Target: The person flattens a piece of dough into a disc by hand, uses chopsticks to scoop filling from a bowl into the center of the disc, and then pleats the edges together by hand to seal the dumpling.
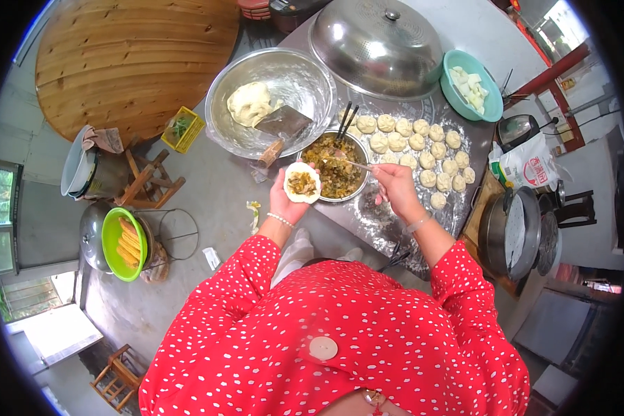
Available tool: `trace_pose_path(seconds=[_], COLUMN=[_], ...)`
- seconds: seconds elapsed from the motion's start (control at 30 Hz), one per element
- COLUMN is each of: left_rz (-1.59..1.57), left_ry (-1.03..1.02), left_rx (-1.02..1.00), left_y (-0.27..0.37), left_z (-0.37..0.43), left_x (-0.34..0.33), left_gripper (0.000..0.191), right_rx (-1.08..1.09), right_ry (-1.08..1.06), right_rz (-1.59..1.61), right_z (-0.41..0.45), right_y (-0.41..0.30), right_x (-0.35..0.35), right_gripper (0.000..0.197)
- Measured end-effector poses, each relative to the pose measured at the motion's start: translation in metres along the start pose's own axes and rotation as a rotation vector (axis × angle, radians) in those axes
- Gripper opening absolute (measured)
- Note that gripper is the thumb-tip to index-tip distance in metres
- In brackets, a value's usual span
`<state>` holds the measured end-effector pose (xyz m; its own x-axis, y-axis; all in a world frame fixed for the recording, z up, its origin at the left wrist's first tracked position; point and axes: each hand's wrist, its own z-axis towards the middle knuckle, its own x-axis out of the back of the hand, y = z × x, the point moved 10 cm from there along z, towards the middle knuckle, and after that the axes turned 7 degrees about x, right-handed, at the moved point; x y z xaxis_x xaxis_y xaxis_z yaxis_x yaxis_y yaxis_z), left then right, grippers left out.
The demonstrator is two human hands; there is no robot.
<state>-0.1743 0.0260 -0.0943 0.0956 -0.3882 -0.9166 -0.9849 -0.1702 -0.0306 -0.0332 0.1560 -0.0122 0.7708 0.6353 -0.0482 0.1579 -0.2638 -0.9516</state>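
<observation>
My left hand (287,203) holds a round dough wrapper (302,182) with chopped filling (301,184) on its middle. In my right hand (397,188) is the handle of a spoon (358,165), whose far end lies in the filling of a metal bowl (366,174). Dark chopsticks (348,120) lean in that bowl. Several pleated buns (427,160) sit in rows on the floured mat to its right. Behind my left hand, a large steel basin (223,78) contains a lump of dough (249,104) and a dough scraper or cleaver (284,122), its wooden handle over the rim.
A perforated steel dome lid (377,52) stands at the back, beside a teal bowl (490,93) of pale cut chunks. Steamer pots (509,234) and a printed bag (530,164) are at right. Corn in a green basin (144,244), a wooden stool (148,179) and a yellow basket (193,136) are at left.
</observation>
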Motion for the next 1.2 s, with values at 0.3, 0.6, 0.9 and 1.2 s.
trace_pose_path(seconds=[0.3,0.6,0.9,1.2], left_rz=[0.018,0.023,0.044,0.025], left_ry=[-0.065,-0.039,-0.076,-0.070], left_rx=[0.040,0.063,0.062,-0.003], left_y=[-0.024,-0.030,-0.025,0.010], left_z=[0.024,0.028,0.022,-0.016], left_x=[-0.017,-0.021,-0.024,-0.007], left_gripper=[0.046,0.046,0.045,0.045], right_rx=[0.925,0.815,0.590,0.594], right_ry=[-0.125,-0.061,0.118,-0.078], right_rz=[-0.945,-0.744,-0.714,-1.056], right_z=[-0.063,-0.062,-0.032,-0.009], right_y=[-0.077,-0.083,-0.069,-0.014], right_x=[-0.058,-0.039,0.008,-0.032], right_gripper=[0.018,0.014,0.014,0.013])
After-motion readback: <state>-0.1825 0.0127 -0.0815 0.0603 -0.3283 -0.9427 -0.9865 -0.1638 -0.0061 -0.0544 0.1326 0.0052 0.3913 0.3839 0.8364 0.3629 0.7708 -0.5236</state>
